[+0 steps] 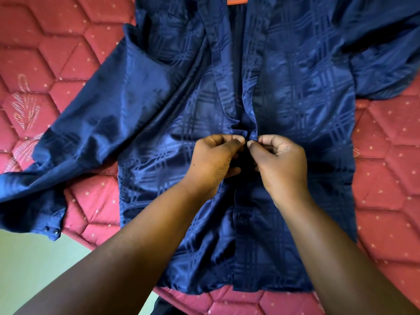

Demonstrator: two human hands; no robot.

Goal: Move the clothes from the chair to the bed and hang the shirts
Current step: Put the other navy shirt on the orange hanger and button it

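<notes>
A shiny navy blue checked shirt (302, 92) lies spread front-up on the red quilted bed (56, 51), its collar at the far end. An orange hanger (237, 0) peeks out at the collar. My left hand (214, 159) pinches the left edge of the shirt's front placket at mid-chest. My right hand (278, 160) pinches the opposite edge, fingertips of both hands almost meeting. Below my hands the front is closed, with a button (239, 216) showing; above them it lies apart.
The left sleeve (52, 178) trails over the bed's near edge, its cuff with two snaps hanging above the pale green floor (34, 269). The right sleeve (386, 64) is bunched at the far right. Bare mattress shows on both sides.
</notes>
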